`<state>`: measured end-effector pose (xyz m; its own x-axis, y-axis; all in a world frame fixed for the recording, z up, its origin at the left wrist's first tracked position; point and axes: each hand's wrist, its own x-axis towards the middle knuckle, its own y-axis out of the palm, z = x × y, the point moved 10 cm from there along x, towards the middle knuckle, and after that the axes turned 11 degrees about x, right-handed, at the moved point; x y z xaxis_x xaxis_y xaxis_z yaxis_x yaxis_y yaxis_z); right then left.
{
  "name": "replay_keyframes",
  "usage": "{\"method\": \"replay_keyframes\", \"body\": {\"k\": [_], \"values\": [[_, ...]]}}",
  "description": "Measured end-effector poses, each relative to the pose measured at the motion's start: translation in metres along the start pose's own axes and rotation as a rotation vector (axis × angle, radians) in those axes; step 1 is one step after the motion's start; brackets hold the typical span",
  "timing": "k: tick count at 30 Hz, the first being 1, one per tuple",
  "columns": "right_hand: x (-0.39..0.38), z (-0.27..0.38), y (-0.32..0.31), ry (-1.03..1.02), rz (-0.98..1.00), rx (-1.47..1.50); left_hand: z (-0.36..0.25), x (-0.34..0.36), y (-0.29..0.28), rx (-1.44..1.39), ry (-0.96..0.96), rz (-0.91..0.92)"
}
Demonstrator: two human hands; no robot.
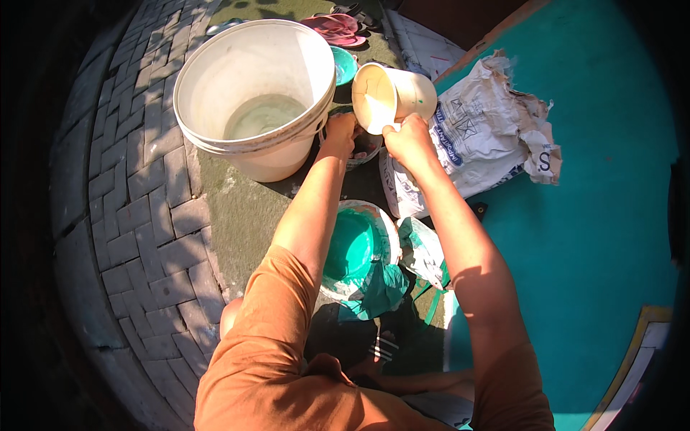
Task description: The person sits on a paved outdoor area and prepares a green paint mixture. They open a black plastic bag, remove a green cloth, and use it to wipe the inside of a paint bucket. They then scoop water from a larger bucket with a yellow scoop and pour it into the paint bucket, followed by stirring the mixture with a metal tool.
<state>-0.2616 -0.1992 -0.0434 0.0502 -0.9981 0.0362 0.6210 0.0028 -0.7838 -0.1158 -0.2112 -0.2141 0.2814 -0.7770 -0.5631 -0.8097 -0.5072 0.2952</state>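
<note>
My right hand (411, 145) is closed on the rim of a cream plastic tub (417, 93). The tub is tipped on its side with its mouth toward the left, and sunlight whitens its inside. Just left of it, my left hand (339, 134) reaches into a small container (368, 154) with a light rim. Its fingers are curled, and what they hold is hidden. Beside that hand stands a large white bucket (194, 108) with some cloudy water (266, 116) at the bottom.
A paint bucket (392, 241) with green paint (352, 244) stands between my forearms. Right of my right hand lies a torn white sack (481, 129). A green painted surface (575, 237) spans the right side, paving bricks (144, 208) the left. Pink sandals (338, 30) and a small green bowl (345, 65) are farther off.
</note>
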Motion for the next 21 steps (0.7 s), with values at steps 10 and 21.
{"method": "replay_keyframes", "body": {"k": [10,21], "values": [[-0.019,0.002,-0.023,0.167,0.142,0.543,0.016,-0.016,0.013,-0.289,-0.186,0.271],[-0.016,-0.007,-0.026,-0.036,0.006,0.178,0.009,-0.009,0.014,-0.374,0.046,0.164]]}}
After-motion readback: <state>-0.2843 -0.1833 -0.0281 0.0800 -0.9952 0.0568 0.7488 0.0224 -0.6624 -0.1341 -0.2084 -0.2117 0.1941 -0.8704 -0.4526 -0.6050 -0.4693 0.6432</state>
